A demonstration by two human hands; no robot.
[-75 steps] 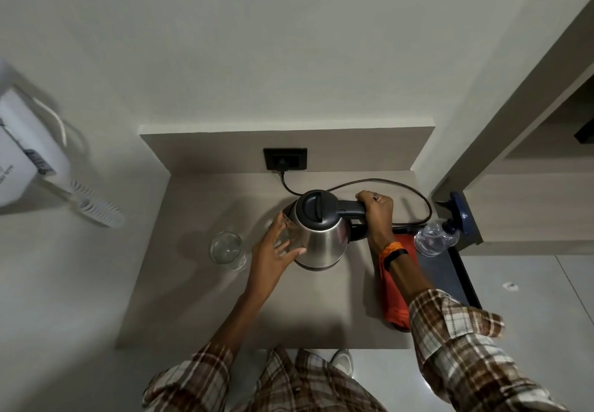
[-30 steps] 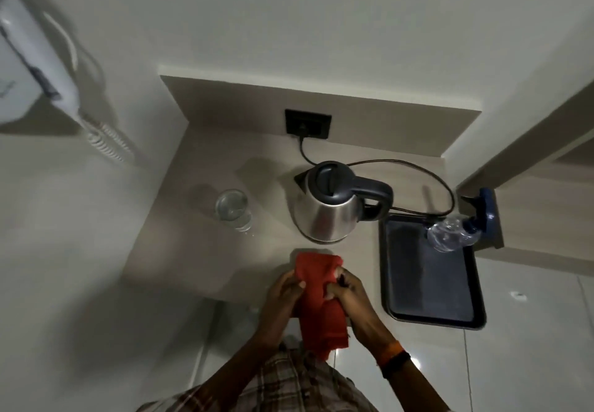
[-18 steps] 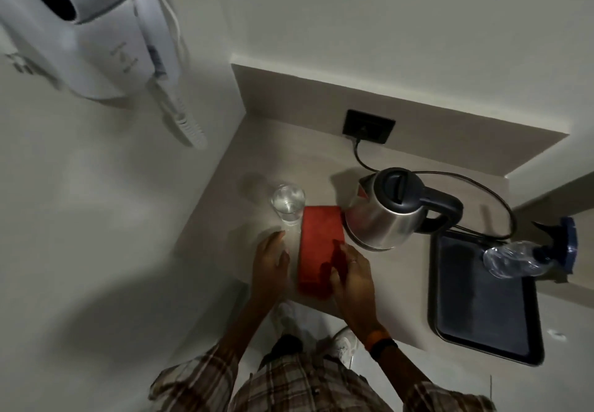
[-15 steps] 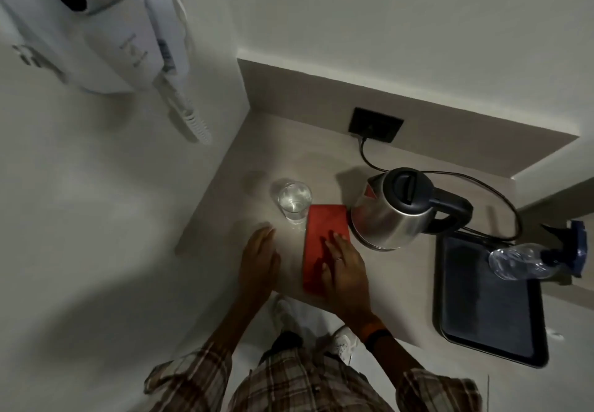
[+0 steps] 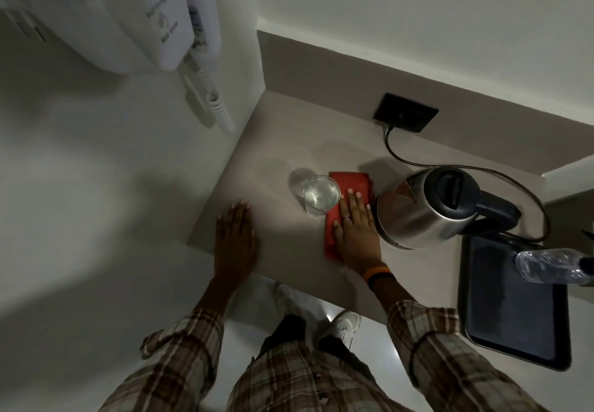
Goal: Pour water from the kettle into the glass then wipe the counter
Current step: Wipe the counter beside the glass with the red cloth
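Observation:
A steel kettle (image 5: 414,215) with a black lid and handle stands on the beige counter (image 5: 289,141). Left of it is a clear glass (image 5: 320,195) with water in it. Between glass and kettle lies a folded red cloth (image 5: 352,183). My right hand (image 5: 355,230) presses flat on the cloth, fingers spread and pointing away from me. My left hand (image 5: 236,238) rests flat on the counter near its front left corner, holding nothing.
A black tray (image 5: 514,315) lies at the right with a clear spray bottle (image 5: 553,270) over its far edge. The kettle's cord (image 5: 418,162) runs to a black wall socket (image 5: 405,112). A white wall-mounted hair dryer (image 5: 135,16) hangs at the upper left.
My right hand has pushed the red cloth farther away across the counter, between glass and kettle. My left hand has stayed flat near the front edge. The camera has shifted left.

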